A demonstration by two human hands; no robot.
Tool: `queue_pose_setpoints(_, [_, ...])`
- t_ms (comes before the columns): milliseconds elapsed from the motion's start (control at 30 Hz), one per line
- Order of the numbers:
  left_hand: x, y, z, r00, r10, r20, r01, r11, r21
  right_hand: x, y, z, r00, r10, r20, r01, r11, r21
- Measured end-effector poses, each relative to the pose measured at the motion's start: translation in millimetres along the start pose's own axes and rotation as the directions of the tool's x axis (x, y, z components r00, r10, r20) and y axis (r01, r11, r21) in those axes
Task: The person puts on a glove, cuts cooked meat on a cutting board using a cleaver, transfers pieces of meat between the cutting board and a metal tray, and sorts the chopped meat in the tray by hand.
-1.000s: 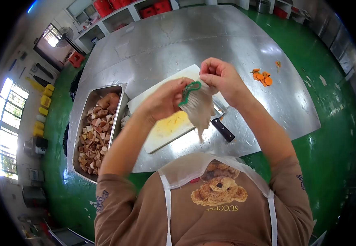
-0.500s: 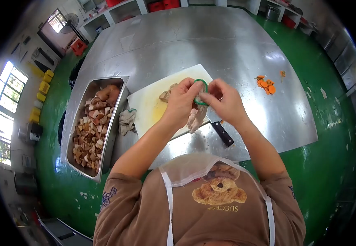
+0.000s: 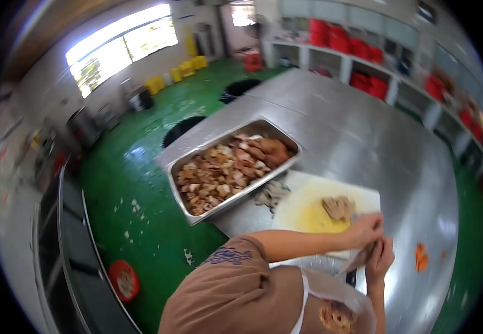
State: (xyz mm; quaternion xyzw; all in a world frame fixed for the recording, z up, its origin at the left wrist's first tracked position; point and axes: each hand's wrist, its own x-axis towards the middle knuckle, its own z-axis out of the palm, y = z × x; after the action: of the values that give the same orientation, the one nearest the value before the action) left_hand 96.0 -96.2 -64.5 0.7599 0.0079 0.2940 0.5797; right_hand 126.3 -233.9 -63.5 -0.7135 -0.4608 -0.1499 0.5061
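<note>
My left hand (image 3: 363,230) and my right hand (image 3: 380,258) are close together over the near right corner of the cutting board (image 3: 300,214). Both have their fingers closed on a pale knit glove (image 3: 357,259), which hangs down between them; blur hides its cuff. A piece of cooked meat (image 3: 338,207) lies on the yellow-stained board just beyond my left hand. Below the hands, part of a black knife handle (image 3: 351,278) shows. Another greyish glove (image 3: 271,195) lies crumpled between the board and a metal pan (image 3: 191,218).
Chopped meat (image 3: 222,170) and a larger piece fill much of the pan. Orange carrot slices (image 3: 421,257) lie on the steel table (image 3: 330,128) at right. Black bins (image 3: 183,131) stand beside the table, and a red basin (image 3: 123,281) sits on the green floor.
The view has swung left, bringing the window and floor into sight. My hands have come closer together, still on the glove, whose green cuff showed earlier.
</note>
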Motion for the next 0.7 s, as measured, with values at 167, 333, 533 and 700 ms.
queue_pose_setpoints(167, [0,-11,2,0.987,0.104,0.12,-0.131,0.959,0.251,-23,24,12,0.825,0.208,0.526,-0.078,0.963,-0.258])
queue_pose_setpoints(333, [-19,-8,-3,0.866,0.322,0.383,-0.483,0.74,0.469,-16,76,20,0.623,0.542,0.564,-0.777,0.35,0.522])
queue_pose_setpoints(533, [-51,-27,14,0.88,0.302,0.367,-0.444,0.799,0.407,-42,105,28,0.514,0.647,0.562,-0.747,0.016,0.665])
queue_pose_setpoints(700, [-55,0,13,0.841,-0.155,0.518,0.087,0.984,0.154,-61,74,62,0.502,0.744,0.441,-0.602,-0.065,0.796])
